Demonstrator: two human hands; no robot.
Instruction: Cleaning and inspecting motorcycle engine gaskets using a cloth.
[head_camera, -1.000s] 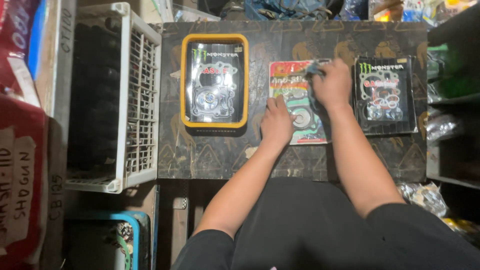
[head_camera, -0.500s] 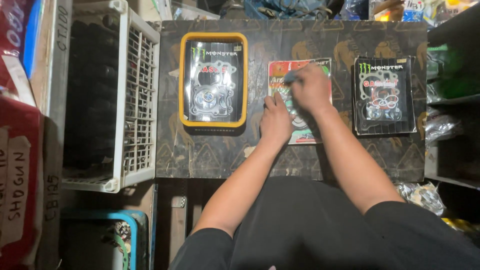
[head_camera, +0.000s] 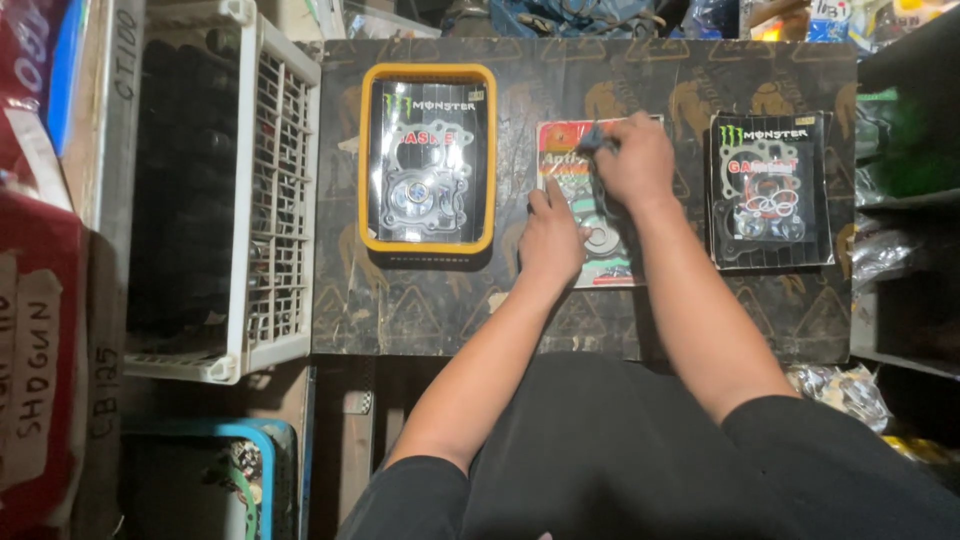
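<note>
A red and green gasket pack (head_camera: 566, 166) lies flat in the middle of the dark table (head_camera: 420, 300). My left hand (head_camera: 552, 236) rests flat on its left half, fingers stretched toward the top. My right hand (head_camera: 632, 160) is at the pack's upper edge, its fingers pinched on a small bluish object (head_camera: 592, 135) whose kind I cannot make out. Most of the pack's right side is hidden under my right hand and forearm.
Left of the hands, a yellow tray (head_camera: 365, 160) holds a black gasket pack (head_camera: 428, 165). Another black gasket pack (head_camera: 770, 190) lies to the right. A white plastic crate (head_camera: 275, 200) stands beside the table's left edge. Shelves with bagged parts (head_camera: 905, 150) line the right side.
My right hand has moved left and up, from beside the right black pack to the middle pack's top edge. My left hand has stayed on the pack.
</note>
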